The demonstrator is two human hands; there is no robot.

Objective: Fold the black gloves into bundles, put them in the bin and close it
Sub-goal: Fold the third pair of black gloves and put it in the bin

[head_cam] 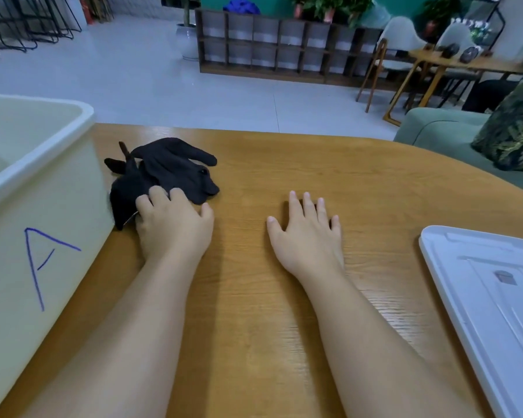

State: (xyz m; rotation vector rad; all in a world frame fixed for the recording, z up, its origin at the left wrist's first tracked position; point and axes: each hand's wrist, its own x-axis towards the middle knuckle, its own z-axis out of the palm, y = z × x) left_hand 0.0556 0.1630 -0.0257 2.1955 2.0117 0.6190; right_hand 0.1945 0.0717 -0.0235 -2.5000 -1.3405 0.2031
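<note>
Gloves and left hand: the black gloves [163, 173] lie in a loose heap on the bench [284, 267], just beyond the left hand [172, 227], whose fingertips rest on the near edge of the heap.
Left hand state: palm down, fingers slightly bent over the cloth; whether they pinch it or only press on it cannot be told.
Right hand: the right hand [307, 233] lies flat on the bare bench, fingers straight and a little spread, well apart from the gloves and holding nothing.
Gloves and bin: the heap sits against the side wall of the bin [43, 206], outside it.
Look of the gloves: dark knitted cloth, crumpled, not bundled, with several glove fingers sticking out toward the far side and the right.
Bin: pale, open-topped, a blue letter A drawn on its side.
Lid: the white lid [489, 297] lies flat on the bench at the right, apart from the bin.
Hidden or cut off: the bin runs off the left edge, its inside mostly out of view; the lid is cut by the right edge; the number of gloves in the heap cannot be made out.
</note>
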